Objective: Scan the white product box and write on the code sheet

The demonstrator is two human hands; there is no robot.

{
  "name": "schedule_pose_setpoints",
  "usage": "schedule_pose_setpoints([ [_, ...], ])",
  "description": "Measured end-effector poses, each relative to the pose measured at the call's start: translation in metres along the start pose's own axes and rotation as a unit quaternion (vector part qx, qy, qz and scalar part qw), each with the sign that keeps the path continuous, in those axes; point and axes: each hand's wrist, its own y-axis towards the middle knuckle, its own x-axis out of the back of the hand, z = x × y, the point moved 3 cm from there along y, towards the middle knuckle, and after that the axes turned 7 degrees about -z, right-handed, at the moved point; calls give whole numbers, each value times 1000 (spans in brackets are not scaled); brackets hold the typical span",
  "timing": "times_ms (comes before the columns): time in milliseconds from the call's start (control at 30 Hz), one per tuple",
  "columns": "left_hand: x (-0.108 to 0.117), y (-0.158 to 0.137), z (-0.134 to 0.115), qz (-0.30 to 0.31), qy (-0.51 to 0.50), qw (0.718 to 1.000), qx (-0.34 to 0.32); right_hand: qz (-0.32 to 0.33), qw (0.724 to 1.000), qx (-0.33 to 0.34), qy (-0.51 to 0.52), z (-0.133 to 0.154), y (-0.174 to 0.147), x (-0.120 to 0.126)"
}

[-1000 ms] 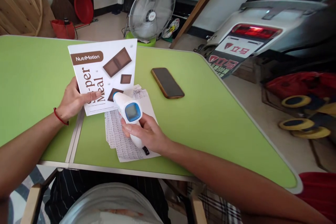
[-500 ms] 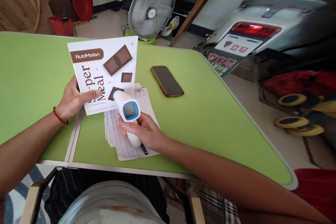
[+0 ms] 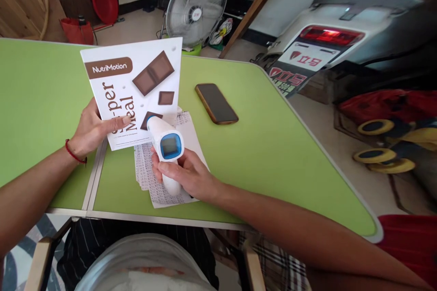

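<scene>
Nearest my camera, the right hand has its fingers clamped round the grip of a white gun-shaped thermometer, thumb on the back of the grip just below the blue-rimmed screen. Upright like that, I reckon, the display faces me while the nose points away. Under it, flat on the green tabletop, lie overlapping printed sheets, partly covered by hand and tool.

A little further out, on the left, the left hand is clamped on a white NutriMotion card: thumb across the printed front, the other fingers tucked behind, mostly hidden from me. It's tilted up off the tabletop, and that edge grip probably leaves the chocolate pictures exposed. The thermometer's nose overlaps the lowest picture in my view; touching or just short, I can't tell.

Beyond the sheets, a phone lies screen up, well apart from both hands, perhaps set aside for elbow room. Past the tabletop, a fan faces us on the floor side, and a scooter shows its red tail light.
</scene>
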Motion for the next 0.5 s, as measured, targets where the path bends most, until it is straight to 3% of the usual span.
schedule_pose_setpoints([
  [500,-2,0,-1,-3,2,1000,5,14,1000,2,1,-2,0,-1],
])
